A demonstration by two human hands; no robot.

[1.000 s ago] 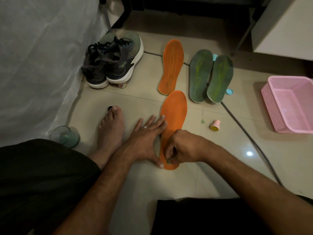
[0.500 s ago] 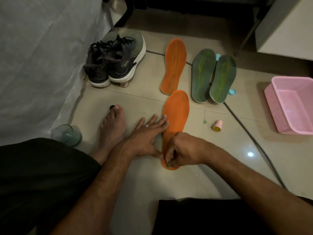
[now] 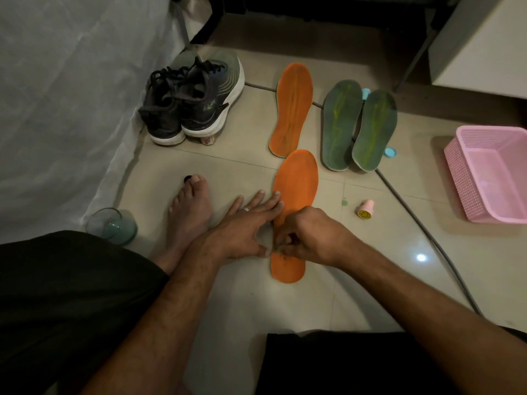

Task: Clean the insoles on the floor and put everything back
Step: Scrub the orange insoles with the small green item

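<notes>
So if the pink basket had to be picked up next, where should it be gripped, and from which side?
Probably by the near-left rim of the pink basket. It sits upright on the floor with its open top facing up, and nothing shows inside it, so the thin wall can be pinched from above. That side is nearest the right hand; its far edge runs out of view.

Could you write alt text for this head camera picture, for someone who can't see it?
A person sitting on a tiled floor works on an orange insole: the left hand presses its edge flat while the right hand pinches something small against it. Beyond lie another orange insole, two green insoles, dark sneakers and a pink basket.
</notes>
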